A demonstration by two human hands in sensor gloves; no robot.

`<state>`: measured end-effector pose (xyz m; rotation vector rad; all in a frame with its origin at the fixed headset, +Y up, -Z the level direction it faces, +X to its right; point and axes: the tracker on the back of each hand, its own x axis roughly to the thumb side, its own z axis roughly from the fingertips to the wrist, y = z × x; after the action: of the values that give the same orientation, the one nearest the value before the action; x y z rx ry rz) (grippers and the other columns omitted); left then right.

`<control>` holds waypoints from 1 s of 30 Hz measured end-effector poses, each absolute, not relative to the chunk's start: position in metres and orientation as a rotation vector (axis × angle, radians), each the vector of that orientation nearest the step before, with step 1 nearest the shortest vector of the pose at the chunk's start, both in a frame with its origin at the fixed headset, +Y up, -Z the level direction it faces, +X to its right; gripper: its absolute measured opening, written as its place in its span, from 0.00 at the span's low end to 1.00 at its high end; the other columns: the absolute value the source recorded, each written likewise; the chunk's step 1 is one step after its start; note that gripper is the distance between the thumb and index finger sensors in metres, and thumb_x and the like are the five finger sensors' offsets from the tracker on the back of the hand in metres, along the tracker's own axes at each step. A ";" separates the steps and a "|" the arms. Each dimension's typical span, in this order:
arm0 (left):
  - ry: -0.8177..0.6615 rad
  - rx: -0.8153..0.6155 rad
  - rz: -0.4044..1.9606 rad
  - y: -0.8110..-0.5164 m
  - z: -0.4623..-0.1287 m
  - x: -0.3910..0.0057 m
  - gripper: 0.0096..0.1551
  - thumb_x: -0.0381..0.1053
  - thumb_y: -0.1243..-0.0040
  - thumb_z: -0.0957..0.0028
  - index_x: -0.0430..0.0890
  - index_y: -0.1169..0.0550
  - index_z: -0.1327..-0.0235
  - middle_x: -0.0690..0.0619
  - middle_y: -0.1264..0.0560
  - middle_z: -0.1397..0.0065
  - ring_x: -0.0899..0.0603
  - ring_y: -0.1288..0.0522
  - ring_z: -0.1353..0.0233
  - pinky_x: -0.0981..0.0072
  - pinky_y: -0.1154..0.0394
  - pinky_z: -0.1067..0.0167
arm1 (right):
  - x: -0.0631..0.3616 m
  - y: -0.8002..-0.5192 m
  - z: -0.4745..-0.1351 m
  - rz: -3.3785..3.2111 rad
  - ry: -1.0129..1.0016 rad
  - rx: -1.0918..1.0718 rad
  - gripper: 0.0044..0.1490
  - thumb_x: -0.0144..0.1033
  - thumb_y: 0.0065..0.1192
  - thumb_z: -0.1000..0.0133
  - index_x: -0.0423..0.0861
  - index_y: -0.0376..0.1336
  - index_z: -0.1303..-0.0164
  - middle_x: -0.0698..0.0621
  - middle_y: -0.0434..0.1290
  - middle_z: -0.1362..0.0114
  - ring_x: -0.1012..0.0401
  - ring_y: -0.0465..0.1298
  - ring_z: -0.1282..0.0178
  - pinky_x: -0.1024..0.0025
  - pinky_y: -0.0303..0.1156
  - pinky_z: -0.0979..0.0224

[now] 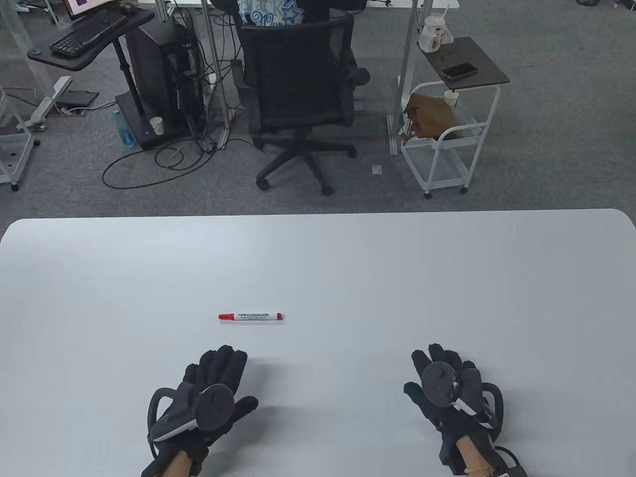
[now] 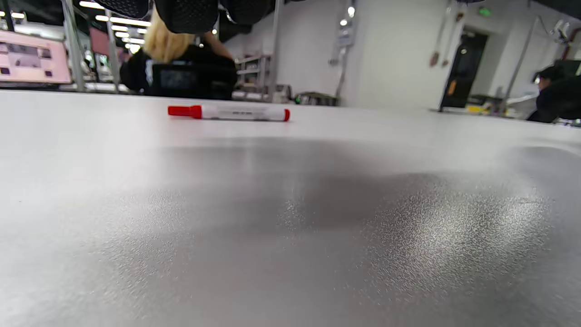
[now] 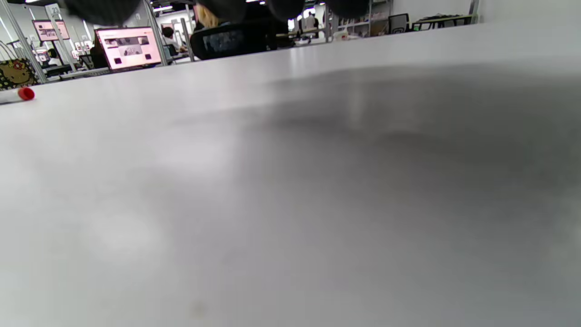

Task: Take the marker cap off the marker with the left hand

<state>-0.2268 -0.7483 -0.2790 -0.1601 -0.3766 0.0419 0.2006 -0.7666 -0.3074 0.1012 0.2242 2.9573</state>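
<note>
A white marker lies flat on the white table, its red cap on and pointing left. In the left wrist view the marker lies ahead on the table, red cap at its left end. My left hand rests flat on the table, fingers spread, a short way in front of the marker and apart from it. My right hand rests flat on the table far to the marker's right, holding nothing. The right wrist view shows only the marker's red rear end at the left edge.
Beyond the table's far edge stand a black office chair, a white trolley and a computer stand. They are off the table.
</note>
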 end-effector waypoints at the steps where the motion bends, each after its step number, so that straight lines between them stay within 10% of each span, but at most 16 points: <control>1: -0.377 -0.160 0.042 -0.748 -0.279 -0.227 0.54 0.76 0.69 0.42 0.49 0.62 0.12 0.36 0.57 0.09 0.23 0.51 0.12 0.28 0.50 0.24 | 0.200 -0.767 -0.307 2.957 0.222 0.103 0.46 0.61 0.49 0.48 0.58 0.48 0.18 0.42 0.48 0.12 0.39 0.52 0.14 0.34 0.47 0.18; 30: -0.305 -0.166 0.039 -0.733 -0.321 -0.245 0.57 0.74 0.54 0.44 0.49 0.59 0.12 0.39 0.54 0.08 0.26 0.51 0.11 0.27 0.49 0.23 | 0.188 -0.763 -0.301 2.939 0.191 0.220 0.46 0.62 0.49 0.48 0.57 0.49 0.18 0.42 0.50 0.13 0.39 0.53 0.14 0.35 0.48 0.19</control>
<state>-0.2450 -0.7334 -0.3205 -0.1657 -0.3050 0.0386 0.1885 -0.7628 -0.3013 0.2196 0.1907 2.9393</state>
